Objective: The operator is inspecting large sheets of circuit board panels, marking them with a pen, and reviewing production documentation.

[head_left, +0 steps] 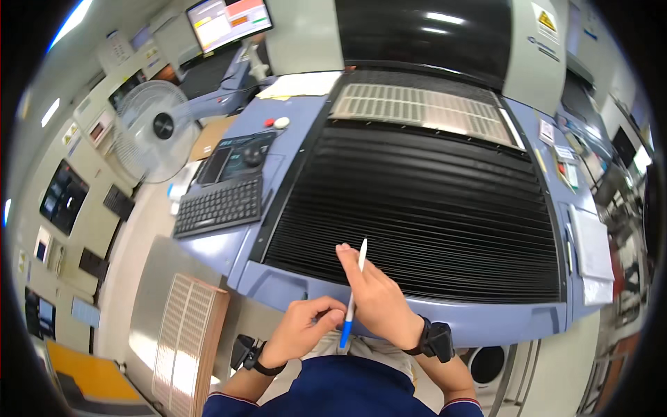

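A white pen (350, 311) with a blue end slants in front of my body, blue end down. My right hand (381, 300) holds it, the white tip sticking up past the thumb; some fingers point forward over the near edge of a black ribbed bed (417, 201). Close to the pen's lower part is my left hand (300, 332), its fingers curled in; whether its fingertips touch the pen I cannot tell. Each wrist carries a black strapped device. At the far end of the bed lies a pale panel (424, 111) with a grid of rectangles.
A blue-grey frame surrounds the bed. On its left are a keyboard (219, 205), a black control pad (236, 158) and red and white buttons. A fan (156, 128) and monitor (229, 24) stand farther back. Stacked panels (187, 340) sit lower left; white packets (590, 247) lie right.
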`<state>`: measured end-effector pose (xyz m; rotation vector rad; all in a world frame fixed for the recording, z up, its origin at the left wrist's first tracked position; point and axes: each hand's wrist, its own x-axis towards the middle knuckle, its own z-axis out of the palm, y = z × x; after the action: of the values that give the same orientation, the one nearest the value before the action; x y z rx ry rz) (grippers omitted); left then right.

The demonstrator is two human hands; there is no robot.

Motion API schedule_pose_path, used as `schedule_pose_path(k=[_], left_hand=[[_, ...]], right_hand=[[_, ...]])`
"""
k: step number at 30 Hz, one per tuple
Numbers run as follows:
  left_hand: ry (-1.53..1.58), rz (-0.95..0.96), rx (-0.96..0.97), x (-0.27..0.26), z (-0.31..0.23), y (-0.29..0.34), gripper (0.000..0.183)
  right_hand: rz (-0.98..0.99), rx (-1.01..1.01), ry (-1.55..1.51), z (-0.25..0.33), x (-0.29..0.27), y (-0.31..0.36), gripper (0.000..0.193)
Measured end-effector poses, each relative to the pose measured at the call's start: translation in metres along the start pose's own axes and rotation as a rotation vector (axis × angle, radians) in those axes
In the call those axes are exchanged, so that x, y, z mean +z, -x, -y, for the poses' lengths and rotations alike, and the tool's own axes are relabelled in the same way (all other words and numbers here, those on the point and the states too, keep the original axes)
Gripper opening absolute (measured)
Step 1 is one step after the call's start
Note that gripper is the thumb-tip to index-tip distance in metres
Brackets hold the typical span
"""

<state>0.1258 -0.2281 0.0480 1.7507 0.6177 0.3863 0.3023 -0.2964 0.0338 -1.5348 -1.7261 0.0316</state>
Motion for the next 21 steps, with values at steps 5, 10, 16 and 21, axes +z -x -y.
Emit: schedule_pose_path(k=[5,10,16,21], left_hand=[[-0.162,-0.176,-0.015,-0.004,0.010,0.011,0.020],[-0.215,-0.217,-0.037,-0.007,0.009,0.017,0.021],[-0.161,-0.241,0.058,0.003,0.016,0.014,0.012],[-0.208,-0.325,0.104,0.014,0.020,0.016,0.011]], right_hand=[[0.071,-0.075,-0.051,0.000,0.020,-0.014,0.077],[0.043,-0.048,-0.049,0.007,0.027,-0.016,0.077],[-0.056,-0.008,-0.140,0.005,0.028,-0.008,0.070],[-0.199,-0.045,-0.123,0.000,0.020,0.007,0.060]])
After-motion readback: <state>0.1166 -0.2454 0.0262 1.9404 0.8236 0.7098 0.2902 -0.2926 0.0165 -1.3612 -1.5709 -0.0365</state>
